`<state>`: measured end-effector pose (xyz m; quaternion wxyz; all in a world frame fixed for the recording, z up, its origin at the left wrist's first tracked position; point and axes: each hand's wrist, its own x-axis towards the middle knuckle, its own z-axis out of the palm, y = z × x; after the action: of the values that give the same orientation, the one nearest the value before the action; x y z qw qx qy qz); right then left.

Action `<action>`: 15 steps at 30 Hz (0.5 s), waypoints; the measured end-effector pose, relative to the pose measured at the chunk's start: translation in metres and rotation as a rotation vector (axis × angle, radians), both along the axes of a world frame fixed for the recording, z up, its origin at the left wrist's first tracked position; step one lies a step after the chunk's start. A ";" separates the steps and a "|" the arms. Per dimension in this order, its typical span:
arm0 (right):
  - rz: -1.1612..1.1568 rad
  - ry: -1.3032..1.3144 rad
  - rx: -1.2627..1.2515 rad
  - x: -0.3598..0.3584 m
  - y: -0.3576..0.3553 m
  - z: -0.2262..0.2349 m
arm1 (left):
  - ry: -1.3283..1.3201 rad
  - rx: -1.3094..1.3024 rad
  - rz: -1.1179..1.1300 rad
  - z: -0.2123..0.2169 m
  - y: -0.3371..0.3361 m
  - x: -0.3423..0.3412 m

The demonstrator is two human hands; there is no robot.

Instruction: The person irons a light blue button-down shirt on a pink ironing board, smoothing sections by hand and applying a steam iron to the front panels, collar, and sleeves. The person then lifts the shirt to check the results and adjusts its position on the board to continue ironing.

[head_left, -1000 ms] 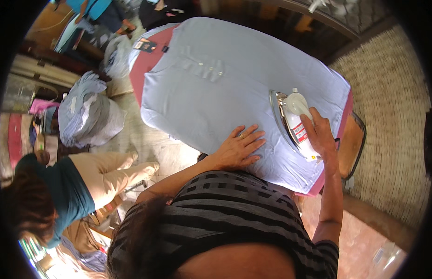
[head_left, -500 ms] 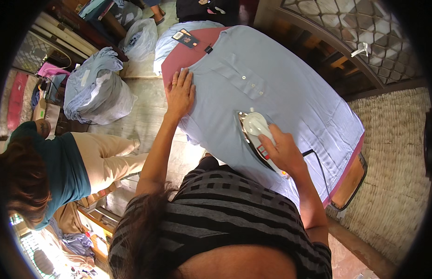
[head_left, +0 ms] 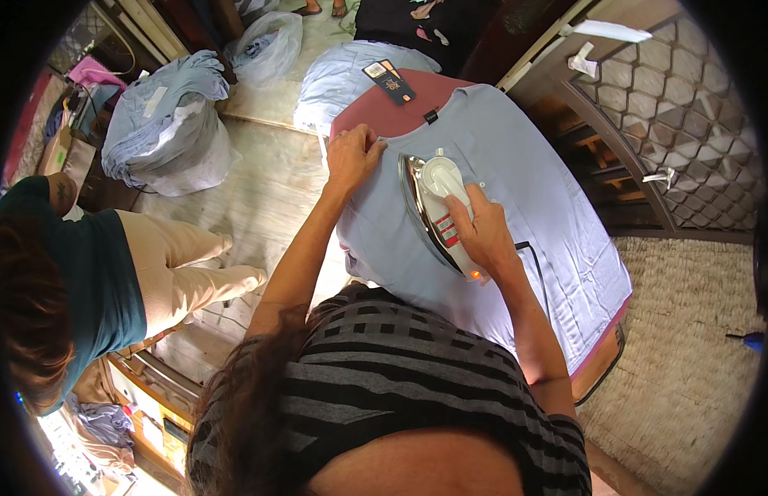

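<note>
Gripping the white iron (head_left: 440,211) by its handle, the right hand (head_left: 483,236) has its fingers wrapped tight, soleplate flat on the pale blue shirt (head_left: 524,215). Left hand (head_left: 351,157) lies open, fingers spread, pinning the shirt near the collar just beside the iron's tip. Shirt covers a maroon ironing board (head_left: 400,112), dark tag (head_left: 390,81) at its top. Off to the left on the floor: a heap of blue clothes (head_left: 165,124), a plastic bag (head_left: 264,45), and another person (head_left: 94,273) sitting close by.

Pale blue shirt (head_left: 516,190), maroon ironing board (head_left: 400,112), white iron (head_left: 437,207), black-and-grey striped top (head_left: 417,380)
</note>
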<state>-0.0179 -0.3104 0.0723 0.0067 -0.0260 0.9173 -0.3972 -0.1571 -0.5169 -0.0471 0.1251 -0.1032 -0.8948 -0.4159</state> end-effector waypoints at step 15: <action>0.095 -0.069 0.065 -0.090 -0.046 -0.006 | -0.012 -0.026 0.013 -0.011 -0.043 0.084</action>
<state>-0.1075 -0.3560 0.0663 0.0579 -0.0555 0.9267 -0.3671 -0.0732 -0.5598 -0.0577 0.1211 -0.0966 -0.9014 -0.4043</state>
